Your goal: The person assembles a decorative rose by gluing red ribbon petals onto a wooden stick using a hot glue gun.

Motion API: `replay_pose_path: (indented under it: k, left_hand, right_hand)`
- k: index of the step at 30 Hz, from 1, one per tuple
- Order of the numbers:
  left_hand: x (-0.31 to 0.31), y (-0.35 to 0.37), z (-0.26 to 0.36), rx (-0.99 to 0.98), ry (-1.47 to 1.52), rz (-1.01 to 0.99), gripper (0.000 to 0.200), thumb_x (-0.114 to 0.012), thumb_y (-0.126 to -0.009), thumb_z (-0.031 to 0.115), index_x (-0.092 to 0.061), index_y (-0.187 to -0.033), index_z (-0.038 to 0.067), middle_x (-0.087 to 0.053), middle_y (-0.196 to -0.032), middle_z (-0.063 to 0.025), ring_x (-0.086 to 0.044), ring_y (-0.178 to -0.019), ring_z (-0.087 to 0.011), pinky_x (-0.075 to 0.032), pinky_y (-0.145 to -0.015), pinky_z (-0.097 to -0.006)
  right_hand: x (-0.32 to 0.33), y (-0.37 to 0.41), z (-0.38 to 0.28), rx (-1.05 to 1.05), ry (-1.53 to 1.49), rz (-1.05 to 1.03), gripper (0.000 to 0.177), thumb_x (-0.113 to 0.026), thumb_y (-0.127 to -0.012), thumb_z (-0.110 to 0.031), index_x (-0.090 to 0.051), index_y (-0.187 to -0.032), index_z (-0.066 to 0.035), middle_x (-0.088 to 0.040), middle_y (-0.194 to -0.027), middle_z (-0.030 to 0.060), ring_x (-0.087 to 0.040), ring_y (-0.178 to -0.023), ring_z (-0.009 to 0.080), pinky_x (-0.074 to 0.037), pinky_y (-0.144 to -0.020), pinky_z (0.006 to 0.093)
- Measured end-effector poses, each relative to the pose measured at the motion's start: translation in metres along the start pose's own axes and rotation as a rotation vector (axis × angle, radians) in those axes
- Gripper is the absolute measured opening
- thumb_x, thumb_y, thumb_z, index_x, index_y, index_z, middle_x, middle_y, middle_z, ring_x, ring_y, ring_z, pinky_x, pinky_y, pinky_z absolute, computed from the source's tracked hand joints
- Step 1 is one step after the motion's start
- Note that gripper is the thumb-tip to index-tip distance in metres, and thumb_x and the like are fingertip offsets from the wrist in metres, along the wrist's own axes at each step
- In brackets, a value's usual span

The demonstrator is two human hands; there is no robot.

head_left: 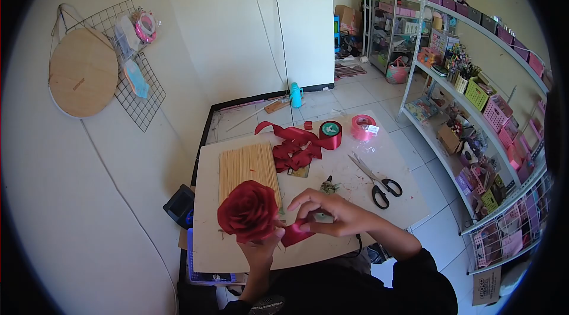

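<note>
A large dark red ribbon rose [248,211] stands upright over the table's front left, with my left hand [261,251] closed around its underside. My right hand [335,213] pinches a short piece of red ribbon [296,234] between thumb and finger, just right of the rose. The ribbon's other end reaches my left fingertips. Behind the rose lies a mat of thin wooden sticks [248,164]. Cut red ribbon pieces [296,152] are heaped beside it, near a ribbon roll [330,131]. Past my right hand is a small dark-tipped tool [329,184], perhaps a glue gun nozzle.
Scissors with black handles [379,183] lie open on the white tabletop [409,202]. A pink tape roll [363,127] sits at the back right corner. Beyond the table stand a turquoise bottle [296,95] on the floor and a metal shelf [450,86] with baskets at right.
</note>
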State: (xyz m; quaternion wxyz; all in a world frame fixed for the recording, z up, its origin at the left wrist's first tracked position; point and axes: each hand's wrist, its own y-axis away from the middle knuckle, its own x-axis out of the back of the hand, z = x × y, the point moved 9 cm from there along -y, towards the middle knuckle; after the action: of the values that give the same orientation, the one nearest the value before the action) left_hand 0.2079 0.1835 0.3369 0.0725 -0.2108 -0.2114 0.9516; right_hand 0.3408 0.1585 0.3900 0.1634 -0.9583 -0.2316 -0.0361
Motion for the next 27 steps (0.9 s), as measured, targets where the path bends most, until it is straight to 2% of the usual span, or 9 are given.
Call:
replay_pose_path:
  k: [3,6,8,12,17,21,23,26,27]
  left_hand:
    - [0.001,0.004,-0.006,0.08,-0.145,0.038,0.041,-0.069,-0.063,0.001,-0.05,-0.099,-0.002,-0.058,-0.089,-0.0095,-0.056,-0.081,-0.0155,-0.044,-0.075,-0.0276]
    - [0.015,0.005,-0.003,0.021,-0.267,0.133,0.039,-0.07,-0.062,0.002,-0.053,-0.097,-0.001,-0.058,-0.087,-0.0078,-0.054,-0.085,-0.0139,-0.04,-0.082,-0.0275]
    - [0.014,0.002,0.003,0.015,-0.25,0.082,0.035,-0.07,-0.063,0.0,-0.054,-0.094,0.0,-0.057,-0.088,-0.0055,-0.051,-0.087,-0.013,-0.037,-0.085,-0.0282]
    - [0.014,-0.003,0.007,0.048,-0.13,0.165,0.028,-0.068,-0.064,-0.003,-0.053,-0.088,0.001,-0.055,-0.085,-0.0043,-0.051,-0.084,-0.012,-0.039,-0.08,-0.0269]
    - [0.013,-0.006,0.014,0.042,-0.083,0.209,0.02,-0.064,-0.067,-0.007,-0.052,-0.08,0.002,-0.055,-0.079,-0.0048,-0.052,-0.076,-0.0112,-0.042,-0.071,-0.0232]
    - [0.018,-0.013,0.021,-0.024,-0.198,0.189,0.02,-0.067,-0.065,-0.005,-0.054,-0.08,0.001,-0.056,-0.079,-0.0043,-0.053,-0.073,-0.0106,-0.042,-0.069,-0.0227]
    - [0.019,-0.016,0.023,-0.034,-0.3,0.211,0.02,-0.07,-0.064,-0.001,-0.055,-0.077,0.001,-0.057,-0.078,-0.0033,-0.052,-0.072,-0.0095,-0.042,-0.067,-0.0226]
    - [0.015,-0.016,0.019,0.001,-0.296,0.214,0.019,-0.072,-0.064,0.004,-0.057,-0.075,0.001,-0.058,-0.076,-0.0027,-0.052,-0.07,-0.0097,-0.042,-0.068,-0.0233]
    - [0.014,-0.015,0.019,0.004,-0.298,0.211,0.019,-0.072,-0.064,0.004,-0.057,-0.075,0.001,-0.058,-0.076,-0.0027,-0.052,-0.07,-0.0097,-0.042,-0.068,-0.0233]
  right_hand:
    - [-0.009,0.001,-0.01,0.125,0.107,0.015,0.037,-0.054,-0.076,0.003,-0.038,-0.109,-0.003,-0.056,-0.079,0.0081,-0.056,-0.072,0.0158,-0.045,-0.068,0.0261]
    - [0.007,0.016,-0.003,-0.006,0.353,0.206,0.039,-0.057,-0.075,-0.004,-0.038,-0.109,-0.002,-0.054,-0.085,0.0124,-0.056,-0.079,0.0204,-0.045,-0.069,0.0302]
    - [0.034,0.047,0.014,-0.104,0.973,0.491,0.049,-0.063,-0.071,-0.013,-0.038,-0.111,-0.001,-0.049,-0.091,0.0149,-0.053,-0.083,0.0256,-0.044,-0.073,0.0339]
    - [0.038,0.081,0.07,-0.455,1.308,0.493,0.053,-0.062,-0.068,-0.018,-0.038,-0.11,0.003,-0.045,-0.095,0.0199,-0.051,-0.08,0.0332,-0.044,-0.072,0.0376]
    - [0.042,0.077,0.096,-0.643,1.122,0.569,0.043,-0.052,-0.066,-0.01,-0.039,-0.104,0.004,-0.042,-0.095,0.0207,-0.051,-0.075,0.0347,-0.046,-0.063,0.04]
    - [0.055,0.088,0.09,-0.561,1.0,0.656,0.036,-0.055,-0.068,-0.012,-0.043,-0.099,0.001,-0.045,-0.091,0.0194,-0.052,-0.066,0.0304,-0.046,-0.057,0.0374]
    - [0.051,0.095,0.087,-0.487,0.566,0.581,0.024,-0.058,-0.073,-0.014,-0.048,-0.089,0.0,-0.048,-0.078,0.0122,-0.05,-0.061,0.0191,-0.043,-0.056,0.0298]
    - [0.021,0.102,0.072,-0.476,-0.105,0.616,0.023,-0.06,-0.077,-0.019,-0.051,-0.088,-0.002,-0.049,-0.072,0.0072,-0.046,-0.064,0.013,-0.041,-0.058,0.0265]
    - [0.015,0.102,0.07,-0.477,-0.109,0.619,0.023,-0.06,-0.077,-0.019,-0.051,-0.088,-0.002,-0.049,-0.072,0.0072,-0.046,-0.064,0.013,-0.041,-0.058,0.0265]
